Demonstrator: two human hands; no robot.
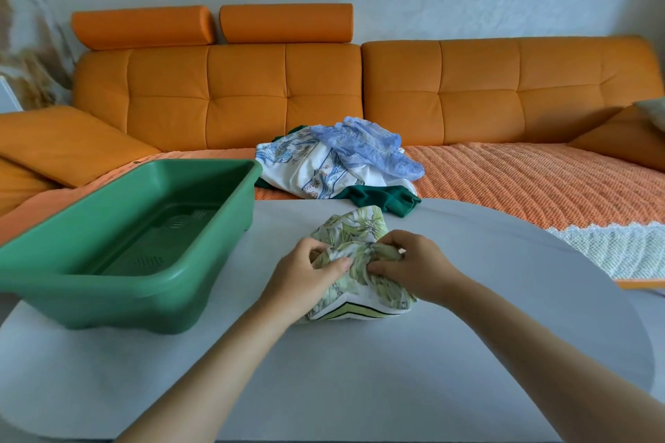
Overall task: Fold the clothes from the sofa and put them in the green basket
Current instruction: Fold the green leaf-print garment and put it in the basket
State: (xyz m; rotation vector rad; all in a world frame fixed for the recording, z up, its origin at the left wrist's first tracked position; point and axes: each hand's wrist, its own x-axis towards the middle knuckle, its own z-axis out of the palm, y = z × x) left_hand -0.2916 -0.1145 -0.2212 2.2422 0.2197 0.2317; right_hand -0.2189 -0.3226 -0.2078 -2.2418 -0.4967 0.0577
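We have the leaf-print garment (360,230) bunched on the white table (360,370), just right of the green basket (90,280) and not touching it. Our left hand (309,270) pinches a gather of cloth between thumb and curled fingers on the side nearer the basket. Our right hand (414,266) does the same on the side away from it, so the 2 grips sit close together over the middle of the heap. The cloth looks thin, light and limp, so we judge it will sag and crease wherever it is not held. Better holds would be the striped hem showing at its near edge, or 2 corners, to spread it flat. Past the basket's far right corner, at least 3 other clothes (334,169) lie piled on the sofa (252,83), and the basket holds nothing we can see
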